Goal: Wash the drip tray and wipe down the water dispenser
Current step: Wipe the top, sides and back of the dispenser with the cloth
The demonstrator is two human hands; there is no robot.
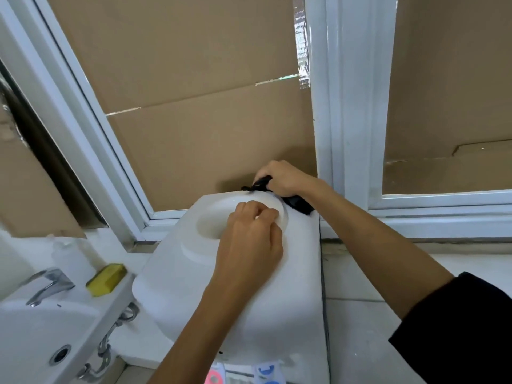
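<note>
Fingers (273, 173) of the right hand (288, 177) are curled tight round a black cloth (297, 205), pressing it onto the back right corner of the water dispenser (249, 300), and the cloth bunches out from under the palm toward the corner's edge. Over on the left hand (250, 242), the fingers are bent in loosely, knuckles up, resting on the rim of the round bottle well (210, 225) sunk into the dispenser's top; whether they pinch anything is hard to say from up here.

Look around it now: the dispenser stands hard against a white window frame (332, 106), with brown cardboard (207, 134) filling the panes behind, so the right hand is working in the tight spot between the cabinet's back edge and that cardboard. A strip of silver tape (303, 51) runs down beside the frame. To the left, just beside the dispenser, sits a white sink (33, 333) with a chrome faucet (50, 284), and a yellow sponge (106, 278) lies on the sink's rear ledge. Chrome pipework (104, 347) shows under the basin.

And the dispenser itself: white, smooth, rounded at the front shoulders, very bright under the light. At the bottom edge, coloured tap levers peek out, one pink (213, 376), one blue (267, 370). No drip tray comes into view.
</note>
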